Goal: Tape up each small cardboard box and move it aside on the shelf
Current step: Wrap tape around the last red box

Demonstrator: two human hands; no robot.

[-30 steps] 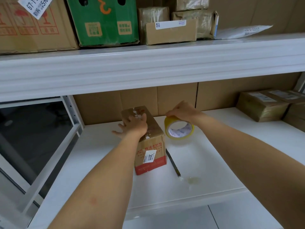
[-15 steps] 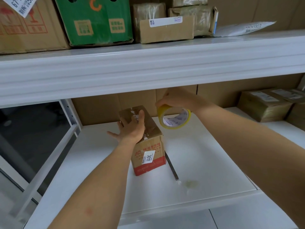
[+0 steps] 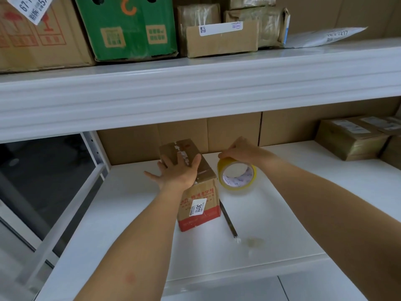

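Note:
A small brown cardboard box (image 3: 201, 205) with a red bottom band and a white label stands on the white shelf (image 3: 293, 213). My left hand (image 3: 178, 172) lies flat on its top, fingers spread over the seam. Just right of the box, my right hand (image 3: 238, 148) grips the top of a yellow tape roll (image 3: 237, 175), which sits low by the box's upper right edge. Whether a strip of tape runs from the roll to the box cannot be seen.
A thin dark blade or cutter (image 3: 227, 220) lies on the shelf right of the box. Taped parcels (image 3: 351, 140) are stacked at the far right. The upper shelf (image 3: 195, 83) hangs close overhead with a green box (image 3: 128, 27) and other cartons. An open gap lies left.
My right hand raised the tape roll above the box, then brought it back down beside the box's right edge. My left hand stayed flat on the box top.

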